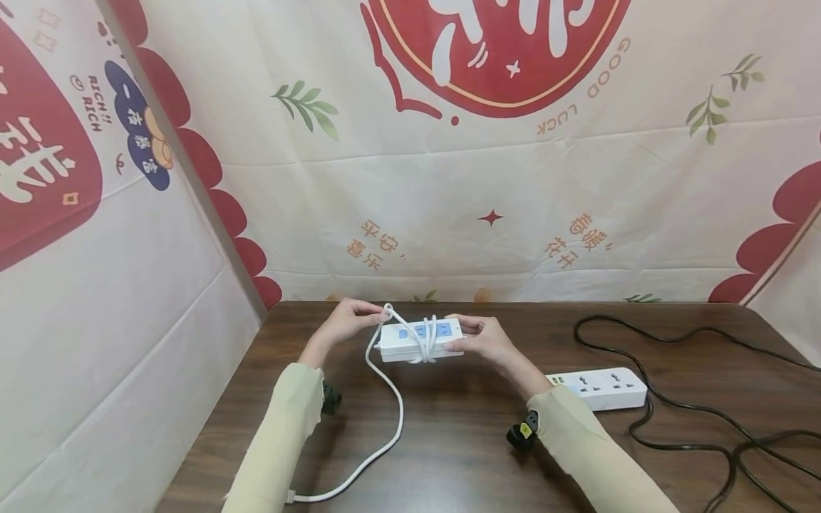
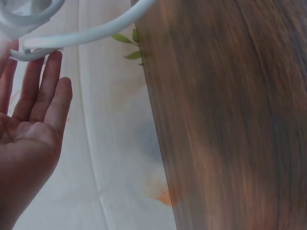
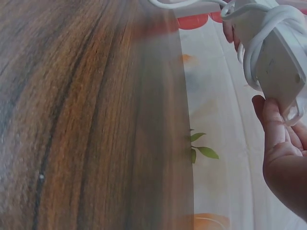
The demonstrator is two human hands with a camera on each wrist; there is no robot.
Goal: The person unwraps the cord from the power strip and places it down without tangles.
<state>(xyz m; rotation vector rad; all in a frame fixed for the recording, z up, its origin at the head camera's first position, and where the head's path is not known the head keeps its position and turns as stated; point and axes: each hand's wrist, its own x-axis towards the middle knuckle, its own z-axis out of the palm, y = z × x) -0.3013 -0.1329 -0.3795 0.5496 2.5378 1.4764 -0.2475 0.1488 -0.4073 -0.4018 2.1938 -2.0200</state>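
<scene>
A white power strip (image 1: 420,339) is held above the far middle of the surface (image 1: 462,434), between the two hands. The right hand (image 1: 486,340) is closed on the strip's right end: its grip is a pinch, with the thumb on the near edge and the fingers on the far side. In the right wrist view the strip (image 3: 273,57) is seen from below, with the thumb (image 3: 274,125) pressed against its end. Several turns of the white cord (image 1: 385,399) are wrapped across the middle of the strip. From the strip's left end, the cord rises in a small loop to the left hand (image 1: 349,320), where it is pinched at the fingertips. In the left wrist view the fingers (image 2: 41,86) are shown fairly straight, with the cord (image 2: 86,33) passing across their tips; the pinch itself is hidden in that view. The remaining cord hangs down to the surface, curves toward the near left, and ends near the near edge beside the left sleeve (image 1: 276,442). A second strip (image 1: 599,388) lies flat on the surface to the right, just beside the right forearm. Its black cord (image 1: 699,420) is laid in loose curves over the right part of the surface. A printed cloth (image 1: 449,178) hangs behind the surface and at the left.
</scene>
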